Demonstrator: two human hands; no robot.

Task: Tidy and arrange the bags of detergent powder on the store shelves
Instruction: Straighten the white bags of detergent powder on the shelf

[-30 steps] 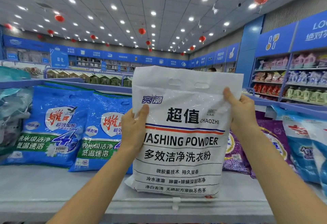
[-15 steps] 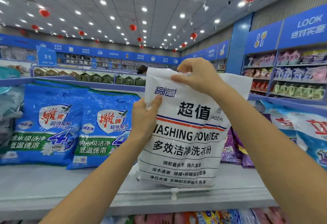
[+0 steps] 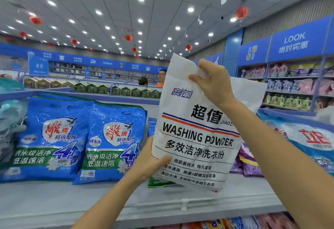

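A white bag of washing powder [image 3: 195,138] with black lettering stands tilted on the grey shelf [image 3: 54,201], its top leaning left. My right hand [image 3: 215,82] grips its top edge. My left hand [image 3: 150,161] holds its lower left side, thumb across the front. Two blue detergent bags [image 3: 48,138] [image 3: 110,143] lean upright to the left. A purple bag [image 3: 249,163] lies behind the white bag on the right, and a blue and white bag [image 3: 307,138] stands further right.
A green-edged pack [image 3: 159,183] pokes out under the white bag. A pale teal bag [image 3: 10,120] sits at the far left. More packs show on the shelf below [image 3: 235,223]. Wall shelving with bottles [image 3: 289,100] runs along the right. Two people [image 3: 160,78] stand in the distance.
My right hand went from the bag's right side to its top edge. My left hand slid down to the lower left side. The bag now tilts and sits further right.
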